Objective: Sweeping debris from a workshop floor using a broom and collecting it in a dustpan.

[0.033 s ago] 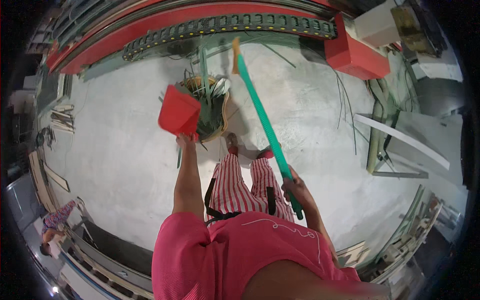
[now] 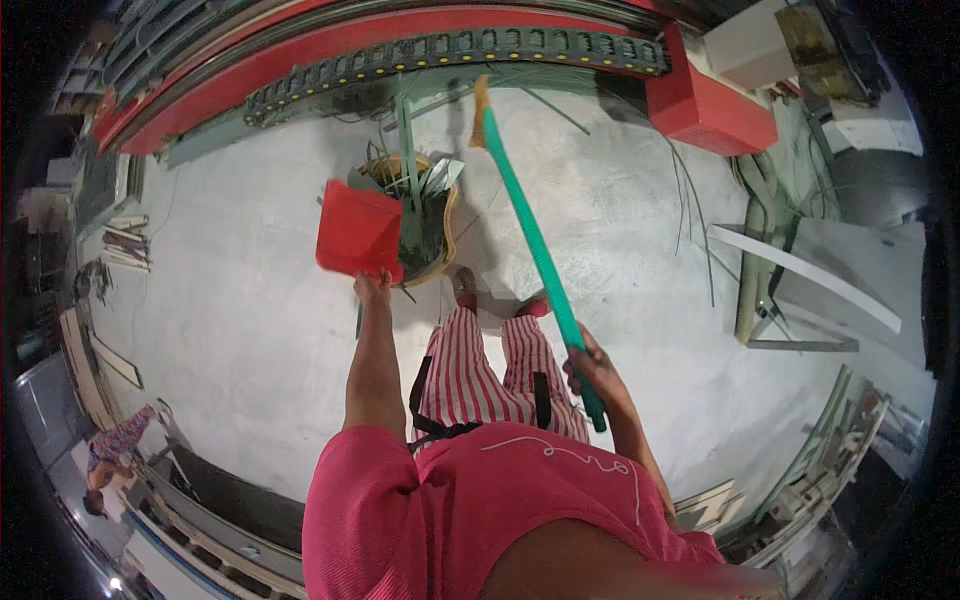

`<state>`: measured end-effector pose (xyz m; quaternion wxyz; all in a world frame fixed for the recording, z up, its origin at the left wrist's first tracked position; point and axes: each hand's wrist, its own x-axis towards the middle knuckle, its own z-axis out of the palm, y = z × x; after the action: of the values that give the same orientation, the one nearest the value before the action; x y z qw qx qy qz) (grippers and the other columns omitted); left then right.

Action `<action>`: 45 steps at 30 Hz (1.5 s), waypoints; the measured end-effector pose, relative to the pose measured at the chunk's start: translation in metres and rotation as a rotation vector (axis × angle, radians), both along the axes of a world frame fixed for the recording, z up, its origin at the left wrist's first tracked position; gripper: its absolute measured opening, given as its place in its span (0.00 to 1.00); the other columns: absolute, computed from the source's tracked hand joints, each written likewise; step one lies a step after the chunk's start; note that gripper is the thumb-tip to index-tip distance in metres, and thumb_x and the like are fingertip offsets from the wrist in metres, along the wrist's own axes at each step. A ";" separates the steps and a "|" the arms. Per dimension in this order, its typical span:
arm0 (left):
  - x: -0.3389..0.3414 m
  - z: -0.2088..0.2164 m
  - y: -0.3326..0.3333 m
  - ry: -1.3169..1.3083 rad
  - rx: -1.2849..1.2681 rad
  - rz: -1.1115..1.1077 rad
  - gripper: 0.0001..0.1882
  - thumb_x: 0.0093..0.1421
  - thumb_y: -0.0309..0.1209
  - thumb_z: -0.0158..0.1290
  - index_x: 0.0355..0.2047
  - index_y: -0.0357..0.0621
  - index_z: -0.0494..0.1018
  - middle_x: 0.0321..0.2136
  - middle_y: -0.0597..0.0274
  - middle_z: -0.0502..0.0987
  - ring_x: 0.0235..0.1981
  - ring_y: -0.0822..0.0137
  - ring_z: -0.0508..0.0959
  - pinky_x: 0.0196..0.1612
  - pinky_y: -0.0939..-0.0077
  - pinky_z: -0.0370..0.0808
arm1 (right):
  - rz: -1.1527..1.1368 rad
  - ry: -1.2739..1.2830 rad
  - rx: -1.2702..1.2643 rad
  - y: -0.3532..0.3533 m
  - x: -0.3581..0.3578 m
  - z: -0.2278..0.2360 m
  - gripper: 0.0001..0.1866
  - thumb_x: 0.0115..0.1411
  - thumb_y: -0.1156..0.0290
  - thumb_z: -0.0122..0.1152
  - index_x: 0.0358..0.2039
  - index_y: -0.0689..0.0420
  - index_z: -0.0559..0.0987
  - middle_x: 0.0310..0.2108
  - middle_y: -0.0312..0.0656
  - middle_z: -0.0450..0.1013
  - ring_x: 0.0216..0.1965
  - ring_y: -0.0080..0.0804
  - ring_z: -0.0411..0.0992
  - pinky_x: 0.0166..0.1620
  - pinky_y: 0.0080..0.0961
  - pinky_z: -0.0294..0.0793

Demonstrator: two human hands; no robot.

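Note:
My left hand point(image 2: 373, 284) grips a red dustpan point(image 2: 358, 228) at its near end, off to the left. The pan is held beside and partly over a yellowish-rimmed bin point(image 2: 452, 215) that holds dark debris and greenish strips point(image 2: 408, 150). In my right hand point(image 2: 590, 366), fingers wrap around the lower part of a green-handled broom point(image 2: 530, 225). That handle slants away and to the left, ending in a tan broom head point(image 2: 481, 112) near the far machine. What the dustpan carries, if anything, cannot be made out.
A red machine point(image 2: 705, 105) with a black cable chain point(image 2: 460, 52) spans the far side. Thin strips point(image 2: 685, 200) lie on the pale floor at right, near a white curved panel point(image 2: 800, 275). Boards point(image 2: 120, 360) lie at left, with another person point(image 2: 115, 450) beyond.
The dustpan has turned slightly in my left hand, showing more of its broad face. The broom has shifted a little to the right at its head.

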<state>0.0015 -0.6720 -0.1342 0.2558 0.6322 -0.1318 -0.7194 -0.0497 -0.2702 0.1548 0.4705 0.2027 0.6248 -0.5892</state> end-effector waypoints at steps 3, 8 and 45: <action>0.037 0.028 -0.001 0.286 0.123 -0.126 0.11 0.49 0.31 0.41 0.30 0.39 0.64 0.30 0.54 0.68 0.24 0.62 0.70 0.27 0.69 0.71 | -0.105 -0.009 -0.123 -0.001 -0.025 -0.030 0.24 0.52 0.62 0.46 0.50 0.46 0.54 0.17 0.34 0.60 0.12 0.17 0.57 0.12 0.12 0.55; 0.030 0.081 0.039 0.417 0.186 -0.309 0.12 0.48 0.32 0.44 0.32 0.38 0.64 0.28 0.55 0.69 0.26 0.61 0.71 0.28 0.71 0.72 | -0.515 -0.266 -0.422 -0.014 -0.103 -0.102 0.12 0.51 0.62 0.48 0.32 0.52 0.60 0.17 0.34 0.59 0.12 0.15 0.56 0.11 0.09 0.55; 0.014 0.130 0.079 0.397 0.277 -0.611 0.20 0.44 0.39 0.44 0.35 0.39 0.65 0.28 0.55 0.70 0.28 0.63 0.70 0.28 0.75 0.68 | -0.142 -0.392 -0.260 0.138 0.047 -0.149 0.13 0.50 0.62 0.47 0.35 0.50 0.61 0.14 0.31 0.59 0.11 0.19 0.58 0.12 0.15 0.58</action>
<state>0.0157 -0.5934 -0.0043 -0.0376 0.4407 -0.1636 -0.8818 -0.0025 -0.1317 0.0059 0.5623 0.2940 0.4246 -0.6458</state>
